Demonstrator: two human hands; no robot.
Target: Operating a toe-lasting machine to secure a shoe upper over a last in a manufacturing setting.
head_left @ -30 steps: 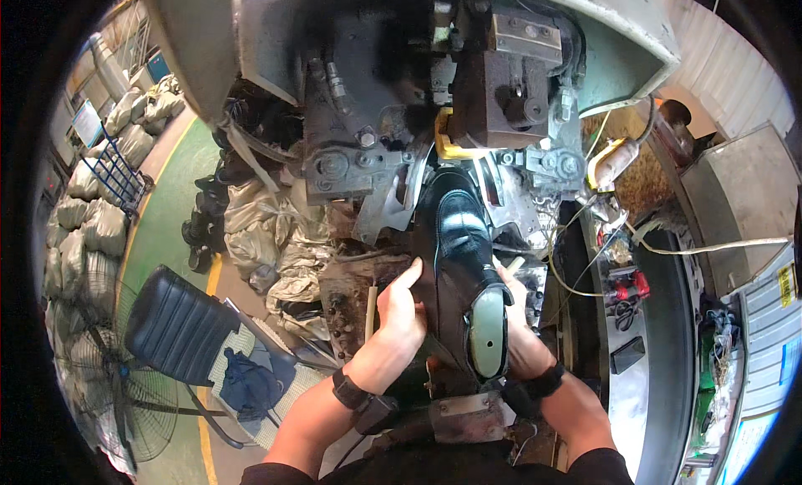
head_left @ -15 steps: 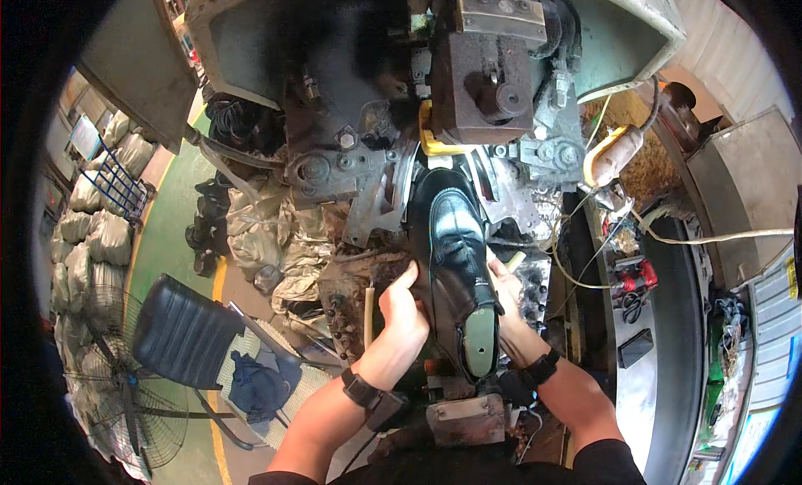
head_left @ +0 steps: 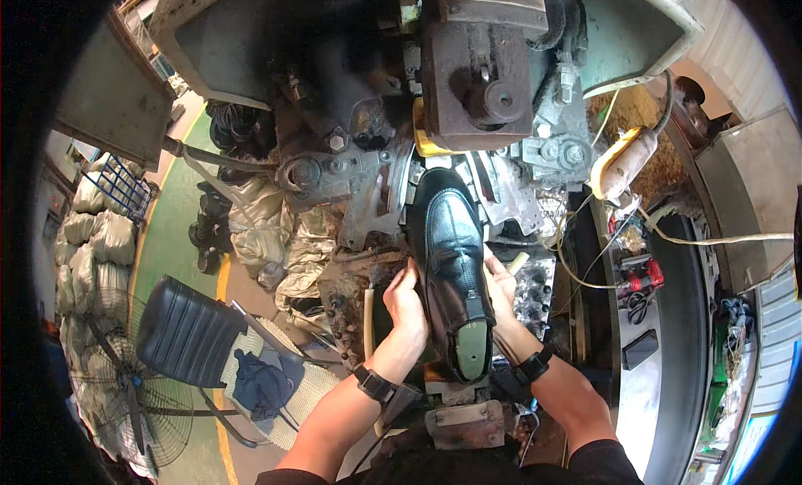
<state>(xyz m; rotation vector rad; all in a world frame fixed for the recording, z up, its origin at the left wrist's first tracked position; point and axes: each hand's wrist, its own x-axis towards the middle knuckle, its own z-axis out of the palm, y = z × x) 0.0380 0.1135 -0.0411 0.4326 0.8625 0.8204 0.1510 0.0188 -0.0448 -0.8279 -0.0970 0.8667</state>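
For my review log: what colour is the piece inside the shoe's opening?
The piece in the shoe is grey-green; the head view shows it best.

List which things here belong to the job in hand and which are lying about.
Apparently in use:
glossy black leather shoe, between left hand and right hand
dark, blocky metal machine by its toe

Apparently lying about:
crumpled navy cloth
flat black rectangular object

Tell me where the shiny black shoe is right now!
In the head view, the shoe is near the middle, between the left hand and right hand, its toe toward the machine.
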